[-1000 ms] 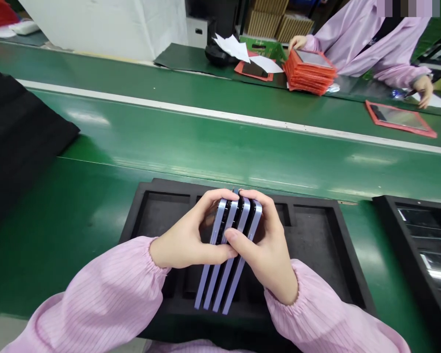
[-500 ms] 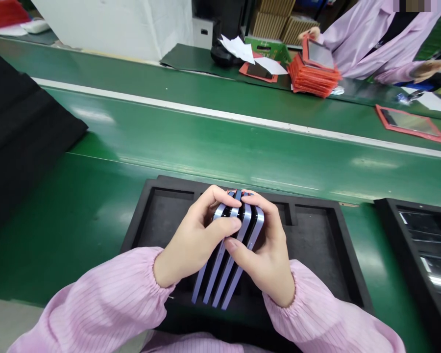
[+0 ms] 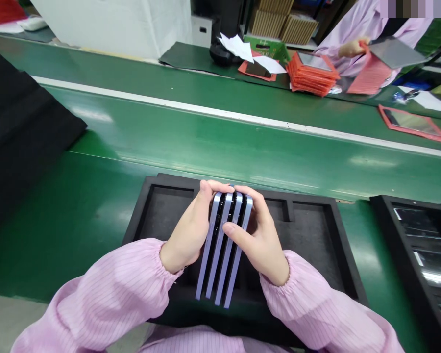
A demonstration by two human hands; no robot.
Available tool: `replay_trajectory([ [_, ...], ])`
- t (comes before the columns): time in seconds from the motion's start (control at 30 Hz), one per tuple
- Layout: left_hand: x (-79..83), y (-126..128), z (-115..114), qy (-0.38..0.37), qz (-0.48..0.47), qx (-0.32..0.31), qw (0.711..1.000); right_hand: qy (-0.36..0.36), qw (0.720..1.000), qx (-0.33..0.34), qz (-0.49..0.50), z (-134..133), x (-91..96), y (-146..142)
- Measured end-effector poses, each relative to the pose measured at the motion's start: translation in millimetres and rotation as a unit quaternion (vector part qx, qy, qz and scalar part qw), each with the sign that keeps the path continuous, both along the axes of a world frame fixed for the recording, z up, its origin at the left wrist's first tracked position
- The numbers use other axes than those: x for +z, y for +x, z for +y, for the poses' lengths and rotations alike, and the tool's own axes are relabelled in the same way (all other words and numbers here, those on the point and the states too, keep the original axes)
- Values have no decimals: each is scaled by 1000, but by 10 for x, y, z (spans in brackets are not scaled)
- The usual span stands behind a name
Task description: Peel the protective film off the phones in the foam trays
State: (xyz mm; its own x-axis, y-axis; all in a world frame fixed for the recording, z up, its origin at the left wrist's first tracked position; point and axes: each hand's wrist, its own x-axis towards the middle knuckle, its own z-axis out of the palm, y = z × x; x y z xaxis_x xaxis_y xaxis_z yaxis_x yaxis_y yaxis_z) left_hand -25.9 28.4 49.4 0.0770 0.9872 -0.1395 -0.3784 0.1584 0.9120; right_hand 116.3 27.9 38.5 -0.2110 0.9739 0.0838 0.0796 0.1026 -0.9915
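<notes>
Several smartphones (image 3: 213, 260) with lavender-blue edges stand side by side in a row, dark gaps between them, long sides facing up. My left hand (image 3: 189, 230) presses the row from the left; its thumb points up and its fingers reach round the far end. On the opposite side my right hand (image 3: 262, 238) is closed round the row, with the thumb lying across the upper edges. Both hands' fingertips meet at the far end. Beneath is a black foam tray (image 3: 312, 235) with recessed compartments. The smartphones' lower ends and faces are mostly hidden.
At right lies another black tray (image 3: 385, 235) holding dark glossy panels. Black sheeting (image 3: 25, 122) covers the left. Beyond the green bench ledge (image 3: 206, 135), a co-worker's hand (image 3: 353, 47) holds a red sleeve and flat panel near a stack of red-sleeved panels (image 3: 312, 78).
My left thumb has lifted off the smartphones' upper edges. The row now sits more evenly lined up and slightly left. Across the bench, the co-worker has lifted a red-sleeved panel from the stack.
</notes>
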Motion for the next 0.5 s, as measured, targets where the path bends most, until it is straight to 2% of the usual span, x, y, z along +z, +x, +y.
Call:
replay_trajectory([
  [0.17, -112, -32, 19, -21, -19, -27, 999, -64, 998, 23, 2, 26, -72, -13],
  [0.3, -112, -82, -20, 39, 35, -41, 998, -62, 998, 30, 10, -9, -46, -9],
  [0.37, -81, -96, -50, 103, 54, -49, 992, -11, 999, 45, 28, -33, -14, 1],
  [0.43, -68, -97, -67, 203, 58, -45, 976, 74, 995, 59, 39, -42, -1, 24],
  [0.5, -100, -91, -59, 334, 75, -20, 939, 172, 983, 65, 29, -23, -36, 61],
])
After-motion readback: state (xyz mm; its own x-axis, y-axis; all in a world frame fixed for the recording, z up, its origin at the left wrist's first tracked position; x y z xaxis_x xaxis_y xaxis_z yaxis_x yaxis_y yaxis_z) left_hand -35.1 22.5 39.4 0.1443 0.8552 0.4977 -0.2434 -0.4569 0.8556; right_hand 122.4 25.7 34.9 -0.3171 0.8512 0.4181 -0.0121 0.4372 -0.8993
